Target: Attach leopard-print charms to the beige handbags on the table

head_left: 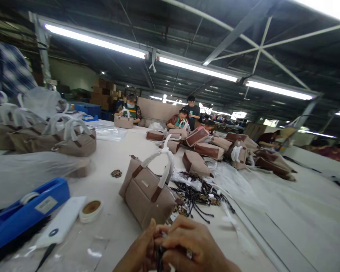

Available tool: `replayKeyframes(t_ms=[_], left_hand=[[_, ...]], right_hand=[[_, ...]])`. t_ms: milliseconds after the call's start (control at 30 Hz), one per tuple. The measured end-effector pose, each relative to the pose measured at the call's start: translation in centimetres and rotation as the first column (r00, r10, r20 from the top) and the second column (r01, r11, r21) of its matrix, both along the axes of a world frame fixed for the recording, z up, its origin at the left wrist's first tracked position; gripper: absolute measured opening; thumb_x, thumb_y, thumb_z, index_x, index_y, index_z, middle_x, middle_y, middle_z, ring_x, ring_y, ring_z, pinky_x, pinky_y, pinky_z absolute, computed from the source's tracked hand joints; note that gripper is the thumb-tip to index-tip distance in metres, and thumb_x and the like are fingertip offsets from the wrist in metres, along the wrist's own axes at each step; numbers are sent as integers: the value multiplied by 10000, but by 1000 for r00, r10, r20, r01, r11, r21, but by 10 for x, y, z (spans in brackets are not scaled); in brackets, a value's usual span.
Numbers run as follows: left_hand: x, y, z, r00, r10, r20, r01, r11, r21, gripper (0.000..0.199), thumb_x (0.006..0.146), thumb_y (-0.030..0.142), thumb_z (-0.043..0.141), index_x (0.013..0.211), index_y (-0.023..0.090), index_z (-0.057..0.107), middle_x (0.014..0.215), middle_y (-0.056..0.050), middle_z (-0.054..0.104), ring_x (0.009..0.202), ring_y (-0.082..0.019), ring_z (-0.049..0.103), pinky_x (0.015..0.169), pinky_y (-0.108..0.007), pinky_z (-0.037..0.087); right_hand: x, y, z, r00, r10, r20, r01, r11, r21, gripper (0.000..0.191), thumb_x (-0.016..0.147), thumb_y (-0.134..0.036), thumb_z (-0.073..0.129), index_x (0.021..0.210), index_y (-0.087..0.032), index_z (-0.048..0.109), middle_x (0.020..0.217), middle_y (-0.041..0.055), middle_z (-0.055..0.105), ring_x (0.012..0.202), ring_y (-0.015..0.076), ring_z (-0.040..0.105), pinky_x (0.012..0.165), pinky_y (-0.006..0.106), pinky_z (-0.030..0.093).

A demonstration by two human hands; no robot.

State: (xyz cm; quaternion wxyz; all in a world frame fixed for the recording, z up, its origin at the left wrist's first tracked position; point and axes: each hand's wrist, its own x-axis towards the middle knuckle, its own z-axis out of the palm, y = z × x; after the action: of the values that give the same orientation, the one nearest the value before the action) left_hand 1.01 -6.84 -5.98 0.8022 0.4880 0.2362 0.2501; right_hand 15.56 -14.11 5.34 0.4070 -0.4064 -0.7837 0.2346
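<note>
Cord piece (159, 254), dark and mostly covered by my fingers, sits right between my two hands at the near edge of view. My left grip (140, 247) pinches it from one side, thumb raised, and my right grip (194, 241) closes over it from the other, fingers curled, so the two nearly meet around it. Part of it hangs below my fingertips; its full shape I cannot make out. A small patterned bit shows between my right fingers.

Just beyond my knuckles a taupe handbag (146, 189) stands tilted on the white surface (104, 185), its handles wrapped in white; whether my hands touch its lower corner I cannot tell. Behind its right side lies a tangle of black cords (197, 198) with patterned pieces and clear wrapping. A small patterned bundle (116, 173) rests alone to the bag's left. Nearer on my left are a tape roll (91, 211), a white device (61, 223) and a blue tape dispenser (55, 192), all well apart from my grip.
</note>
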Motion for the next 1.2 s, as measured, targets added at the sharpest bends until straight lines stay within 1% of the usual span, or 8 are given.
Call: replayKeyframes(t_ms=[133,333,567,833,933,1000,1100,1200], left_hand=[[-7,-17,8,988,43,146,-30,995,-93,577,776,691,545,928,144,651,834,-101,699,762,-231,660,765,-378,510],[-29,-18,10,1000,25,14,-26,995,98,412,860,539,546,934,141,620,630,-34,675,591,-148,592,660,-280,423],[-50,-10,-3,1000,25,3,-25,998,51,400,745,335,711,1080,156,584,867,-56,691,736,-168,641,674,-296,446],[-43,15,-26,933,243,-265,-194,961,196,295,678,414,659,805,178,535,603,25,613,520,-118,539,497,-226,382],[-42,24,-35,871,333,-361,-194,908,370,187,762,383,529,754,197,519,569,42,573,478,-114,495,466,-220,352],[-40,28,-39,811,405,-423,-146,840,523,146,801,331,476,735,208,518,590,36,580,524,-131,527,514,-233,379],[-36,30,-47,677,540,-500,11,673,740,104,821,248,469,759,223,549,716,11,647,697,-166,602,650,-259,407],[-31,30,-58,604,605,-518,135,564,815,117,819,182,471,796,234,574,829,-3,677,811,-179,618,735,-267,404]], right_hand=[[-8,4,-21,989,-137,49,137,991,16,144,865,-239,615,875,-244,759,799,50,687,778,177,627,717,251,482],[17,17,-28,882,-459,-107,461,887,-11,151,835,-277,640,726,-190,697,700,12,608,653,150,554,610,245,408],[37,18,-57,780,-585,-221,521,804,-287,292,772,-459,663,751,-169,697,632,11,565,561,153,498,527,258,389],[42,9,-77,805,-562,-191,487,810,-327,317,779,-479,664,733,-166,692,634,5,549,562,138,490,526,246,399],[49,10,-85,871,-479,-113,380,800,-464,322,763,-469,671,695,-155,689,623,0,555,534,123,491,489,228,380],[61,22,-95,855,-514,-66,382,712,-589,364,753,-501,666,687,-144,692,601,0,574,484,111,487,446,218,354],[87,57,-114,704,-710,-16,542,551,-634,430,767,-537,655,625,-131,650,548,-7,569,427,85,451,420,210,321],[110,104,-126,601,-799,-16,599,464,-653,443,829,-522,620,615,-136,595,521,-21,539,424,80,450,425,208,340]])
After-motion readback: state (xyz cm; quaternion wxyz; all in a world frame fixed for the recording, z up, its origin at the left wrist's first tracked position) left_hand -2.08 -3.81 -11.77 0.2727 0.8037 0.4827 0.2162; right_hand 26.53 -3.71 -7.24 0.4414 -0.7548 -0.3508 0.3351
